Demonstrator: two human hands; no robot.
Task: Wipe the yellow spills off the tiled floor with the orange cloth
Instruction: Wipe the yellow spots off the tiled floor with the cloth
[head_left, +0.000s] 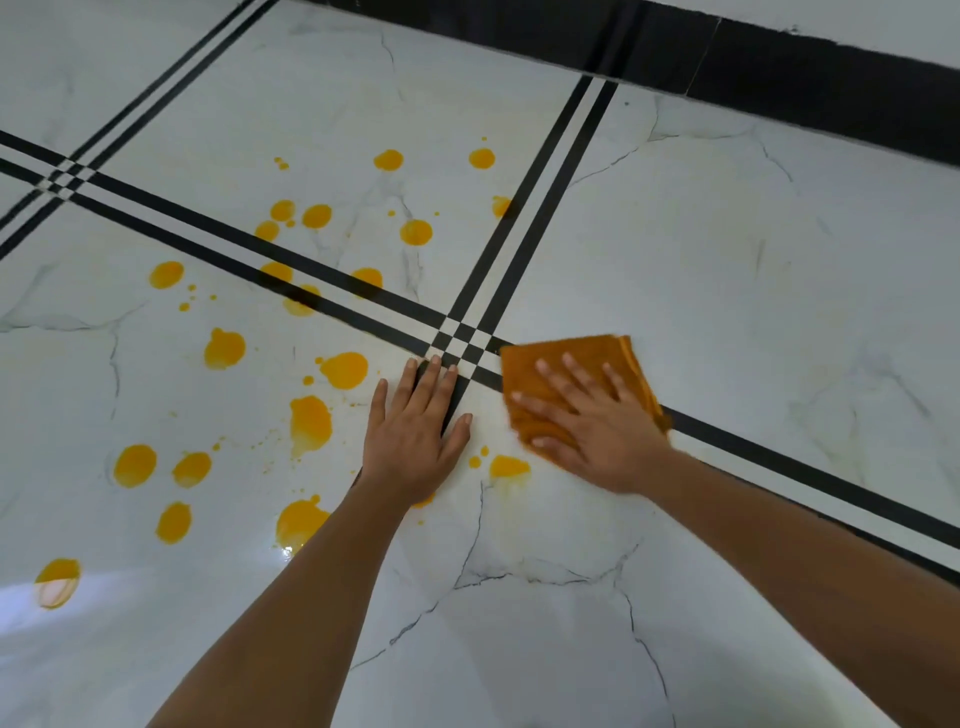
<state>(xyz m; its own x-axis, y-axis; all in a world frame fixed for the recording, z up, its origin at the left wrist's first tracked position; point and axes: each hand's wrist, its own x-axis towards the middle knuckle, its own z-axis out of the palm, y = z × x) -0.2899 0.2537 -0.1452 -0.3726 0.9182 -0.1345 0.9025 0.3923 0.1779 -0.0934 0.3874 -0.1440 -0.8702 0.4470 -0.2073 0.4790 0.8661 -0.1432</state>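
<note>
Head view: right hand (587, 421) spread flat, palm pressing the folded orange cloth (566, 364) onto the tiled floor (727, 260) by the crossing of the black stripes; left hand (415, 431) open and flat on bare tile, holding nothing. Nearest yellow spill (509, 466) lies just beside the cloth's near-left corner, between the two hands, the rest of the yellow spills (311, 421) spreading well off to the left beyond the left hand. Judgement: the right hand is the nearer, and the next stroke wants to sweep leftward and toward the body.

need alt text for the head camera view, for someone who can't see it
A right hand presses a folded orange cloth flat on a white tiled floor, while the left hand rests palm down beside it. Many yellow spills dot the tiles to the left, unwiped.
</note>
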